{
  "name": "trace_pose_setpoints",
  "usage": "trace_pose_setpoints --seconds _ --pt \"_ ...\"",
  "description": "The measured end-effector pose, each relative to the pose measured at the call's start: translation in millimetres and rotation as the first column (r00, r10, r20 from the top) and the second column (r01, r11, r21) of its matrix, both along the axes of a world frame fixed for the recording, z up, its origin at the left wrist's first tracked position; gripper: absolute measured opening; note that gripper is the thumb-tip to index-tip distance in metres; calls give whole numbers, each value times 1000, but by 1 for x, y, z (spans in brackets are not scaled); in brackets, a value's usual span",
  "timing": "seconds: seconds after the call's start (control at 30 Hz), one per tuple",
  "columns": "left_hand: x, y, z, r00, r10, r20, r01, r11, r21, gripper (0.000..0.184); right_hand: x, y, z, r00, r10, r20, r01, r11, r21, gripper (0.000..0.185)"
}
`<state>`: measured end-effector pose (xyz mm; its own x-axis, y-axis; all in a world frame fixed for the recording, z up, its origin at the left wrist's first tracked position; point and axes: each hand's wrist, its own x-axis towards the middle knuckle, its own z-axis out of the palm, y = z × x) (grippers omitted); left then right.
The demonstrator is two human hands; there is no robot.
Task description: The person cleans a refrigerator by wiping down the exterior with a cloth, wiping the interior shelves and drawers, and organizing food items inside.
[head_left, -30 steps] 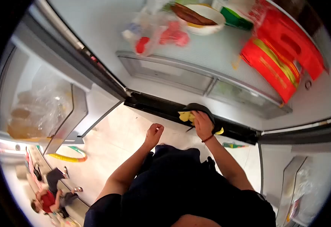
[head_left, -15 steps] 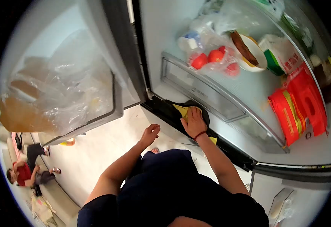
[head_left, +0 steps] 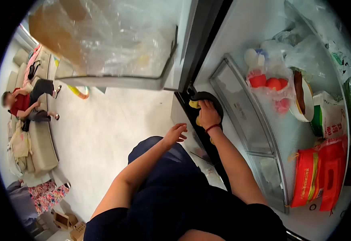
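Observation:
My right hand (head_left: 209, 114), with a dark red bead bracelet at the wrist, presses on a black and yellow cloth (head_left: 212, 97) with its fingers curled over it. The cloth lies against the black lower front edge (head_left: 188, 111) of the open refrigerator, bunched, with yellow parts showing beside my fingers. To the left, my left hand (head_left: 176, 134) hangs in the air above the floor, fingers loosely bent and apart, holding nothing. A clear drawer (head_left: 243, 108) sits inside the refrigerator, just right of my right hand.
Bagged tomatoes (head_left: 274, 83), a white bowl (head_left: 307, 106) and red packages (head_left: 306, 176) stand on the shelf. The open door (head_left: 115, 82) holds plastic bags at upper left. One person (head_left: 23, 102) is on a sofa (head_left: 43, 148); another (head_left: 27, 201) is at lower left, near cardboard boxes (head_left: 63, 220).
The view has turned, so the sofa and a second person show more. My right hand went from lying flat on the cloth to curling its fingers over it, nearer the door-side corner.

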<state>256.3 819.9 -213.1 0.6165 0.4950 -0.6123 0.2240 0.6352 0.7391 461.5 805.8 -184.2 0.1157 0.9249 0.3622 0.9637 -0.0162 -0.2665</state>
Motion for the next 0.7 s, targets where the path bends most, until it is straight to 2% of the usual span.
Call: trace_pose_setpoints --seconds 0.07,0.1,0.13,0.17,0.23,0.3,0.33,0.43,0.47,0.5,0.57,0.6,0.63,0.67,0.7 --pt "6 -15 2 998 41 56 -35 994 -108 59 -4 -24 -9 969 9 -246 -50 986 -159 32" --pt "9 -25 2 991 114 66 -101 979 -178 60 -8 -37 -10 934 -1 -358 -86 970 -227 31" --pt "12 -34 1 979 191 72 -168 954 -246 62 -18 -50 -9 881 38 -472 -117 983 -139 28" --pt "14 -43 -1 960 270 72 -235 919 -317 63 -26 -64 -6 760 21 -649 -171 971 -168 28" --pt "9 -54 -20 920 327 216 -197 863 -466 64 -43 -88 -2 480 -40 -876 -260 948 -186 29" --pt "3 -65 -22 859 380 344 -118 799 -590 63 -54 -103 3 414 -35 -909 -313 933 -179 34" --pt "3 -72 -3 856 428 291 -214 805 -554 57 -55 -105 5 383 -31 -923 -335 927 -170 36" --pt "-2 -79 -1 846 451 286 -190 755 -628 53 -48 -102 17 504 46 -863 -441 872 -211 38" --pt "-3 -81 3 842 482 241 -240 736 -633 48 -40 -101 26 567 -10 -823 -452 832 -322 39" --pt "-2 -79 -6 818 512 261 -244 721 -649 45 -37 -96 29 637 1 -771 -398 857 -328 35" --pt "-1 -70 -31 762 575 299 -254 689 -679 41 -24 -85 41 649 4 -760 -380 868 -320 31" --pt "-1 -64 -16 744 587 318 -251 687 -682 39 -16 -82 40 629 5 -778 -345 898 -273 29" --pt "0 -53 -30 746 582 322 -223 675 -703 39 -10 -73 38 600 27 -800 -330 919 -216 27" --pt "3 -46 -13 739 583 339 -213 679 -703 40 2 -64 21 521 106 -847 -338 937 -90 26" --pt "6 -42 -3 715 657 239 -331 618 -713 40 9 -56 19 532 149 -833 -261 965 6 25"
